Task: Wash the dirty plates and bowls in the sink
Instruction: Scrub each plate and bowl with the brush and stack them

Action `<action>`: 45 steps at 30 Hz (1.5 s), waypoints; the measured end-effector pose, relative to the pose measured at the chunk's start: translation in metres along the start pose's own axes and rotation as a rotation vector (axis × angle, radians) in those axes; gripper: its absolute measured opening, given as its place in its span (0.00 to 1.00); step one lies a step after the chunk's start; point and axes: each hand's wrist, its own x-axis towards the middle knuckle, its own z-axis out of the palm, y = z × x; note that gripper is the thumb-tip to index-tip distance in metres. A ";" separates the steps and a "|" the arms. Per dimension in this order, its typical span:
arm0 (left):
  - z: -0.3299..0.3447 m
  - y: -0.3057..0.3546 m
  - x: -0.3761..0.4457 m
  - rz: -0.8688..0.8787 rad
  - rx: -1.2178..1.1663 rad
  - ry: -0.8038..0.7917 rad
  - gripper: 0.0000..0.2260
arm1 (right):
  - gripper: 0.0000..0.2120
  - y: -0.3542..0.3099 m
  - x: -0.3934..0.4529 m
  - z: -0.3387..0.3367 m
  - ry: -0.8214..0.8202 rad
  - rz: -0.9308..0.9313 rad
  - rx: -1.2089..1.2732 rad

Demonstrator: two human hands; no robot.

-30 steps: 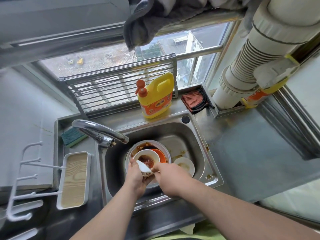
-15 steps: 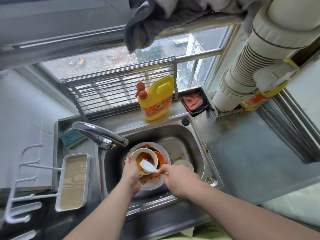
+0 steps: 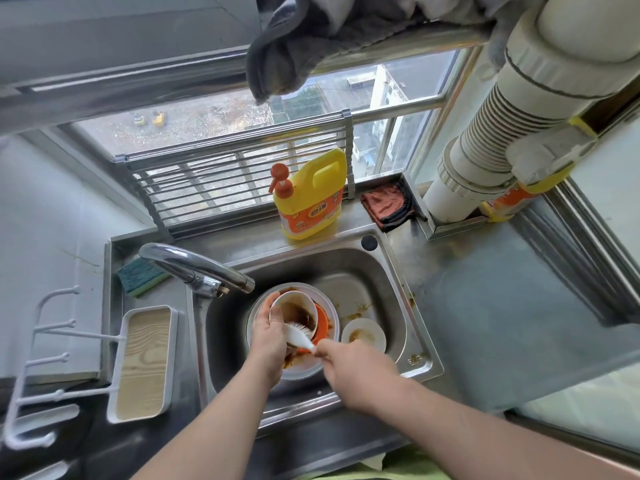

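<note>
Since earlier frame brush (image 3: 298,336) head drops deeper into bowl (image 3: 297,311), frame centre. Left hand (image 3: 269,336) grasps rim; right hand (image 3: 349,367) probably clenches handle. Keep bowl tilted, scrub sauce streaks.

Left hand (image 3: 268,336) tips bowl (image 3: 297,315) further up, opening now toward right hand (image 3: 353,370). Brush (image 3: 299,336) head, earlier at rim by left thumb, now inside bowl, bristles on sauce-smeared wall.

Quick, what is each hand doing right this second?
Left hand: grips the tilted white bowl over the sink.
Right hand: holds the white dish brush, bristles in the bowl.
</note>
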 end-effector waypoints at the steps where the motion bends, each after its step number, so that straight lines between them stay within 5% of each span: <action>1: 0.001 0.000 0.001 0.032 0.016 0.011 0.12 | 0.14 -0.002 -0.004 0.004 -0.001 -0.008 0.089; 6: -0.009 -0.005 0.002 0.120 0.195 0.023 0.12 | 0.16 0.028 0.006 0.006 0.012 0.014 -0.058; 10: -0.006 -0.002 0.000 0.152 0.299 0.021 0.15 | 0.15 0.025 -0.002 0.014 -0.029 -0.008 0.124; 15: -0.007 0.004 0.006 0.178 0.643 -0.005 0.15 | 0.15 0.044 0.010 0.018 0.021 0.011 -0.059; 20: 0.000 0.020 0.006 0.226 0.894 -0.039 0.21 | 0.15 0.036 0.003 0.029 0.015 0.002 0.263; 24: 0.001 0.021 0.011 0.303 0.982 -0.104 0.27 | 0.16 0.050 0.016 0.033 0.077 0.047 0.226; 29: -0.004 0.014 0.023 0.314 0.886 -0.007 0.20 | 0.15 0.052 0.010 0.027 -0.029 -0.017 0.205; 35: -0.002 0.019 0.021 0.246 0.936 -0.043 0.16 | 0.33 0.055 0.026 0.002 0.119 -0.140 -0.320; 38: 0.000 0.028 0.018 0.186 0.922 -0.080 0.15 | 0.32 0.057 0.031 -0.006 0.204 -0.245 -0.477; 41: 0.001 0.032 0.019 0.196 0.951 -0.127 0.12 | 0.33 0.065 0.035 0.004 0.176 -0.174 -0.406; 45: 0.008 0.027 0.022 0.319 0.887 -0.100 0.18 | 0.17 0.055 0.027 0.026 0.169 0.039 0.064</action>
